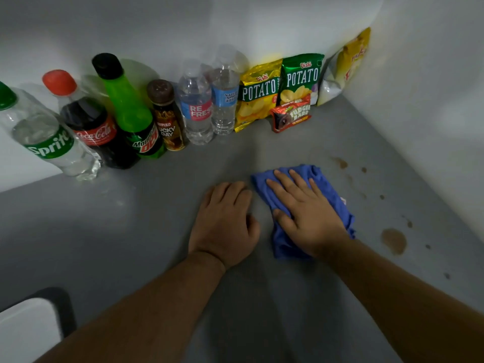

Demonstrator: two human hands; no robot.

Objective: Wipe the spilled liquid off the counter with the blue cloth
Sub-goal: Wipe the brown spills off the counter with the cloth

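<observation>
A crumpled blue cloth [328, 191] lies on the grey counter [146, 221], right of centre. My right hand [306, 216] presses flat on top of it, fingers spread. My left hand [225, 226] rests on the bare counter just left of the cloth, fingers curled under, holding nothing. Brown spilled liquid shows to the right of the cloth: a large puddle [393, 241], a smear [341, 162] farther back, and small drops scattered between them and toward the right wall.
Along the back wall stand bottles: Sprite [49, 142], Coca-Cola [89, 124], Mountain Dew [131, 111], a coffee drink [167, 119] and two water bottles [207, 100]. Chip bags [282, 87] and a snack pack [292, 115] fill the corner. White walls close the back and right.
</observation>
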